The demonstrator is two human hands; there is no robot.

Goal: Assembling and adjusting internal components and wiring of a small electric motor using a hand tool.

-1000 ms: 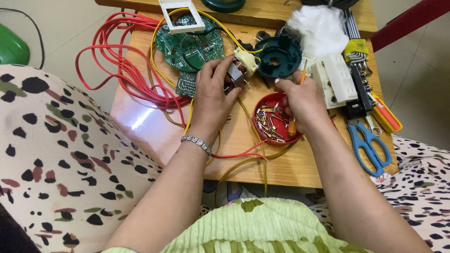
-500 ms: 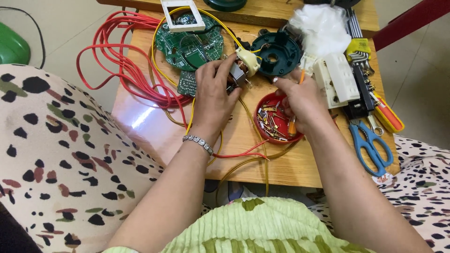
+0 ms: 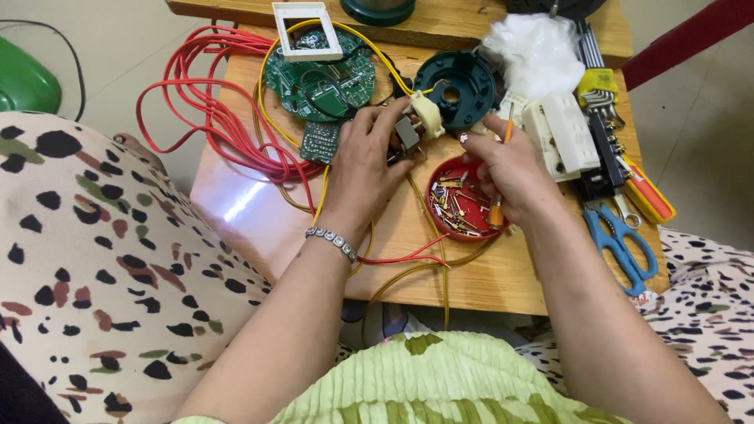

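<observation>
A wooden bench carries everything here, with a leopard-spotted cloth spread along its left side and a green ribbed garment at the bottom edge. A tangle of red cable loops over the bench's upper left corner, and thinner yellow wires trail across the middle toward the near edge. A round green circuit board lies at the top, with a white plastic frame resting on its upper edge. To its right sits a dark teal round housing, and beyond that a wad of white plastic wrap. A white terminal block lies just right of the right hand. Blue-handled scissors lie near the right edge, beside an orange and yellow tool. A red dish of small screws sits between the two wrists.

The left hand, with a silver bracelet at the wrist, has its fingers closed around a small grey and cream component, held just above the bench between the circuit board and the teal housing. The right hand has its fingers clenched on an orange-handled screwdriver, whose shaft points up near the component.
</observation>
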